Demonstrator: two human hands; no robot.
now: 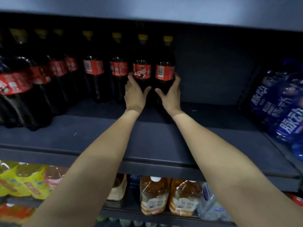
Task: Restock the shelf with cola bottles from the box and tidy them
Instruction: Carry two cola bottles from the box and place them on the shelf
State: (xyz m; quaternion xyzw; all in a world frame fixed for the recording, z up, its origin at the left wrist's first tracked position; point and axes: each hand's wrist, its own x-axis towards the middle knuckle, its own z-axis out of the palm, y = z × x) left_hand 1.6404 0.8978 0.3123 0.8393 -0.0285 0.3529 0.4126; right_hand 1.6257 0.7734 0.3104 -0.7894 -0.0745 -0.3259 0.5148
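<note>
Two dark cola bottles with red labels and yellow caps stand upright side by side at the back of the dark shelf (147,141). My left hand (135,94) grips the left bottle (142,71) low on its body, below the label. My right hand (171,94) grips the right bottle (164,72) the same way. A row of several more cola bottles (93,68) runs to the left along the back, and others stand nearer the front at the far left (16,89). The box is out of view.
Right of the two held bottles the shelf is bare up to blue-labelled bottles (283,110) at the right side. The shelf above (164,15) hangs close over the caps. Below stand orange tea bottles (155,195) and yellow-labelled bottles (24,181).
</note>
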